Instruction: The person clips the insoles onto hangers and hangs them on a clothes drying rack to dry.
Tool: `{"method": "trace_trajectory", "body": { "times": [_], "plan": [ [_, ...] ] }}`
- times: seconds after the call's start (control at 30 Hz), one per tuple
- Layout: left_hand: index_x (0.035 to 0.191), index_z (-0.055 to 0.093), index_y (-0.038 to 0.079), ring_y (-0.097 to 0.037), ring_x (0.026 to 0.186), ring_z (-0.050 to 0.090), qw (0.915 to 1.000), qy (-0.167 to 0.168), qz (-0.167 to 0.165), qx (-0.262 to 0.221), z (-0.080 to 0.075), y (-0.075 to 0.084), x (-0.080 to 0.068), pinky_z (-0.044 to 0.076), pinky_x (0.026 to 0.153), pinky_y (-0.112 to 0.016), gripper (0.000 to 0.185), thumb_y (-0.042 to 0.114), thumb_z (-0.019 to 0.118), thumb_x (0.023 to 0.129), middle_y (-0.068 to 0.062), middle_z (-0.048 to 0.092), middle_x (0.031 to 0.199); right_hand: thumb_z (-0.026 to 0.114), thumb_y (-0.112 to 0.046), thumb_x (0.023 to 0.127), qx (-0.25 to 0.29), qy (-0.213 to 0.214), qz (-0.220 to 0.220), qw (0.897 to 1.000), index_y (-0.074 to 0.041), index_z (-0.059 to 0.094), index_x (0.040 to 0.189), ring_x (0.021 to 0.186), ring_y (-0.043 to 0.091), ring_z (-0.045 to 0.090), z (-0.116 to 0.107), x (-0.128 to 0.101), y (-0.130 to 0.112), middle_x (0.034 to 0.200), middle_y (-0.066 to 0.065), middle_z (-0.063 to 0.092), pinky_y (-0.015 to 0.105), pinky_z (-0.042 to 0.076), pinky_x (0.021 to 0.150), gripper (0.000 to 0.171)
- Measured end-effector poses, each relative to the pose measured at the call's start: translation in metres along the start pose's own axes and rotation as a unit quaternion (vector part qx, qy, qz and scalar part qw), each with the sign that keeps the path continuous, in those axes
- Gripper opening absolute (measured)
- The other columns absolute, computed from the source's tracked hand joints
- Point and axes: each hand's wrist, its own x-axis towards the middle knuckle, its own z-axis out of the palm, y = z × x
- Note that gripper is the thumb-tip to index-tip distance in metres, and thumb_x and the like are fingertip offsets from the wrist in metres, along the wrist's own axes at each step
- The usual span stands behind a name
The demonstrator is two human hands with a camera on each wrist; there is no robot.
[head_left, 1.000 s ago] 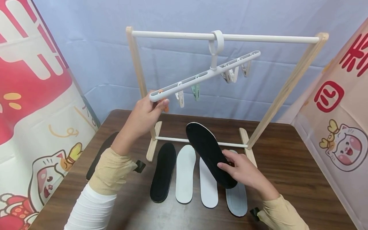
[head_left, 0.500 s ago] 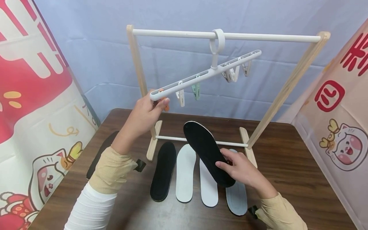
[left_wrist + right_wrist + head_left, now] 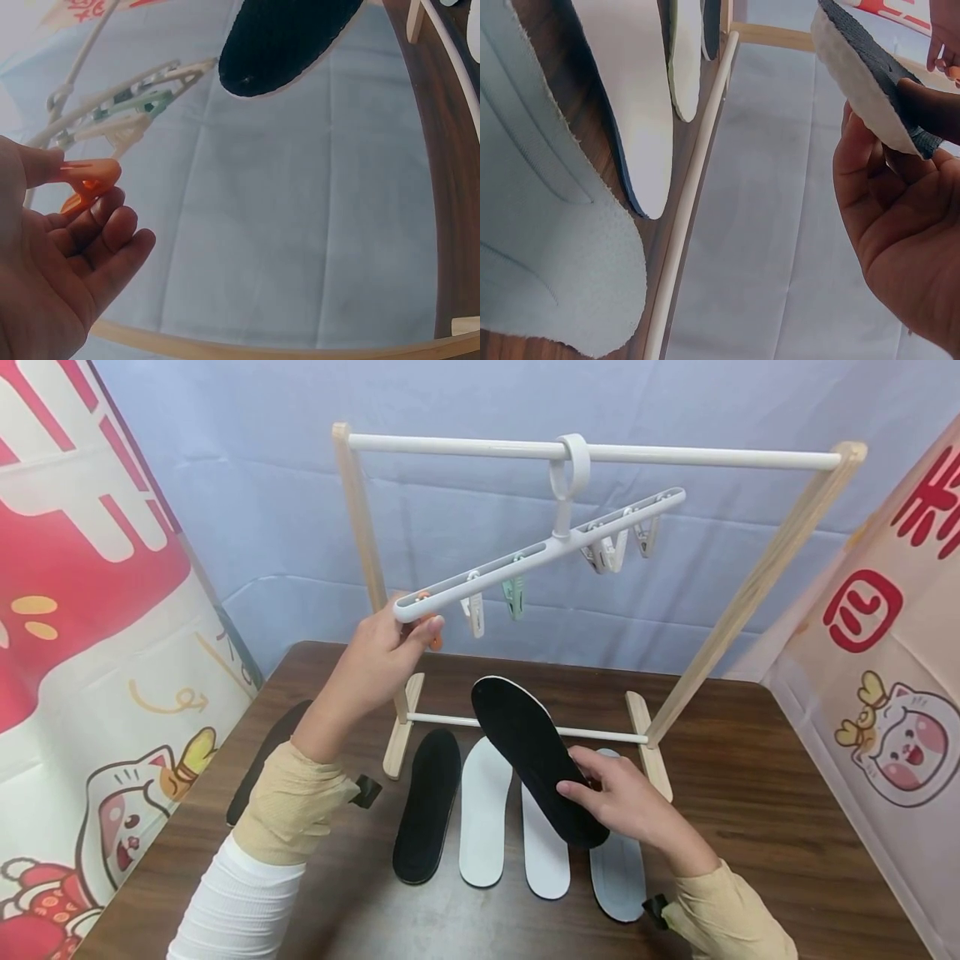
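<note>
While your left hand pinches the orange clip at the hanger's left end, your right hand grips the black insole, slanted and lifted off the table! Two white insoles and a grey one lie beneath. Over on your right cloth, red characters run off the frame, and the boxed mark can't be read for sure.

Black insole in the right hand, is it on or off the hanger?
Off: the right hand holds the black insole, apart from the hanger.
</note>
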Motion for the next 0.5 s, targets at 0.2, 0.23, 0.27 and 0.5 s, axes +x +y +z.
{"method": "trace_trajectory", "body": {
  "times": [0.2, 0.23, 0.27, 0.5],
  "plan": [
    [0.111, 0.055, 0.011, -0.022, 0.084, 0.053, 1.0000, 0.000, 0.002, -0.003, 0.0008, -0.0009, 0.0004, 0.043, 0.075, -0.037, 0.028, 0.038, 0.054, 0.106, -0.003, 0.065, 0.095, 0.070, -0.016, 0.097, 0.007, -0.005, -0.016, 1.000, -0.020, 0.064, 0.104, 0.070, 0.004, 0.061, 0.0022, 0.0038, -0.0019, 0.087, -0.010, 0.072, 0.026, 0.048, 0.066, 0.010],
    [0.111, 0.055, 0.011, -0.022, 0.084, 0.053, 1.0000, -0.001, 0.002, -0.005, 0.0008, -0.0010, 0.0004, 0.043, 0.076, -0.037, 0.028, 0.038, 0.054, 0.106, -0.003, 0.065, 0.095, 0.070, -0.015, 0.096, 0.009, -0.005, -0.019, 1.000, -0.020, 0.064, 0.104, 0.069, 0.004, 0.061, 0.0028, 0.0048, -0.0024, 0.086, -0.011, 0.072, 0.025, 0.048, 0.066, 0.010],
    [0.111, 0.055, 0.011, -0.021, 0.084, 0.053, 1.0000, -0.001, 0.001, -0.008, 0.0008, -0.0009, 0.0004, 0.043, 0.076, -0.037, 0.028, 0.038, 0.054, 0.105, -0.003, 0.065, 0.095, 0.070, -0.015, 0.096, 0.010, -0.004, -0.023, 1.000, -0.020, 0.064, 0.103, 0.068, 0.004, 0.060, 0.0035, 0.0057, -0.0027, 0.085, -0.011, 0.072, 0.025, 0.047, 0.065, 0.011],
    [0.115, 0.055, 0.011, -0.021, 0.087, 0.055, 0.9999, -0.001, 0.002, -0.015, 0.0005, -0.0005, 0.0001, 0.043, 0.078, -0.037, 0.032, 0.041, 0.054, 0.105, -0.003, 0.066, 0.095, 0.071, -0.013, 0.095, 0.000, 0.002, -0.040, 0.999, -0.020, 0.059, 0.095, 0.060, 0.002, 0.051, 0.0069, 0.0092, -0.0052, 0.072, -0.014, 0.064, 0.023, 0.043, 0.059, 0.014]
  ]
}}
